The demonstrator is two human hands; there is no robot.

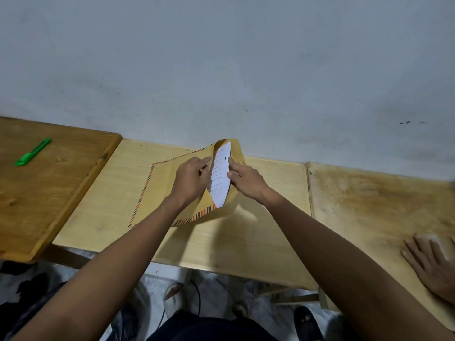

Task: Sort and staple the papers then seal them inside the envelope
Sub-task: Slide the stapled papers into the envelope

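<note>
Both arms outstretched — left hand [190, 179] grips envelope [160, 193], right hand [246, 179] pinches papers [220, 175].

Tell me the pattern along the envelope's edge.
In the head view, the envelope is tan with a border of slanted orange and black stripes.

Three hands [190, 178], one envelope [167, 190], three tables [258, 242], one green cutter [33, 152].

Most of the white printed papers [220, 175] sit hidden inside the mustard paper envelope with striped border [157, 190]; their print is too small to read. Another person's hand [433, 264], flat on the pale worn wooden desk [381, 198], is cut off at the right edge.
</note>
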